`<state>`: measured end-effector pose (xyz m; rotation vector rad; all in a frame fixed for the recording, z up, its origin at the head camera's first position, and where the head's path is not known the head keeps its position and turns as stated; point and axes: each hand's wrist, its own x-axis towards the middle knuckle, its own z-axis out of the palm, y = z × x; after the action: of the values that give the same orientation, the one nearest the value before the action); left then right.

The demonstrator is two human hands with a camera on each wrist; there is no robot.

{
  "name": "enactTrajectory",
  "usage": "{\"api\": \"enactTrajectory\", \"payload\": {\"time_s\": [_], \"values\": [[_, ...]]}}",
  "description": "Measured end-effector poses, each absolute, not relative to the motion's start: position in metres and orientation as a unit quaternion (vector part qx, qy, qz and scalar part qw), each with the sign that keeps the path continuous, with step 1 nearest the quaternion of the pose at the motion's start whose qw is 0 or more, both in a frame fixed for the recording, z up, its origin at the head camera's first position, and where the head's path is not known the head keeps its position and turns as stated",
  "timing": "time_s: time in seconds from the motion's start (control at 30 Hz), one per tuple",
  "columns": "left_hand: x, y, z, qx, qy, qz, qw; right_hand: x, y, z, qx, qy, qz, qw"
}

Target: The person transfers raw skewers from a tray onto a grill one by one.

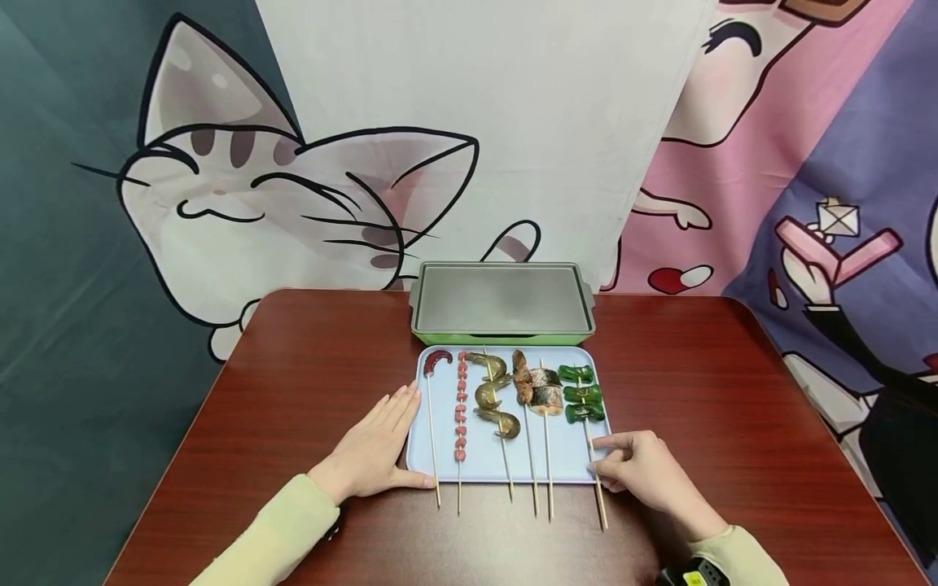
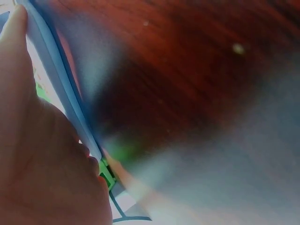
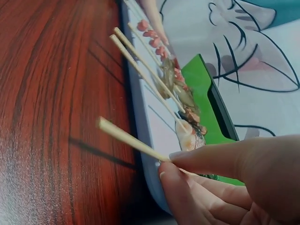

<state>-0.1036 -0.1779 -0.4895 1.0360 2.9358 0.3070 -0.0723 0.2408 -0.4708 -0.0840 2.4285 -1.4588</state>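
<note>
A pale blue tray point(image 1: 479, 470) bears several food skewers side by side, their sticks jutting over its front edge. My right hand point(image 1: 648, 468) pinches the bare stick of the green pepper skewer point(image 1: 584, 394) between thumb and forefinger, as the right wrist view also shows. Left of that lie a fish skewer point(image 1: 545, 394), a browned meat skewer point(image 1: 523, 378), a shrimp skewer point(image 1: 487, 395), a skewer of small red pieces point(image 1: 461, 396) and a dark red, curled tentacle-like piece point(image 1: 438, 357) on a stick. My left hand point(image 1: 374, 448) rests with straight fingers along the tray's left edge.
Right behind the tray stands a green electric griddle point(image 1: 506, 299) with a flat grey top. Both sit on a reddish-brown wooden table point(image 1: 315, 350). Cartoon-printed curtains point(image 1: 557, 106) hang behind, and something black point(image 1: 901, 464) stands beyond the table's right side.
</note>
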Motion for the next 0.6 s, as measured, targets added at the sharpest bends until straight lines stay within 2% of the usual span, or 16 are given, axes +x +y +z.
{"api": "enactTrajectory", "payload": {"time_s": [0.13,0.27,0.6], "values": [[-0.104,-0.178,-0.489,0.331,0.938,0.099,0.007,-0.072,0.245,-0.473,-0.018,0.82,-0.549,0.162],[-0.104,-0.177,-0.49,0.331,0.938,0.103,0.006,-0.072,0.246,-0.473,-0.012,0.823,-0.548,0.148],[-0.104,-0.178,-0.491,0.334,0.937,0.102,-0.001,-0.071,0.253,-0.456,-0.021,0.85,-0.521,0.068]]}}
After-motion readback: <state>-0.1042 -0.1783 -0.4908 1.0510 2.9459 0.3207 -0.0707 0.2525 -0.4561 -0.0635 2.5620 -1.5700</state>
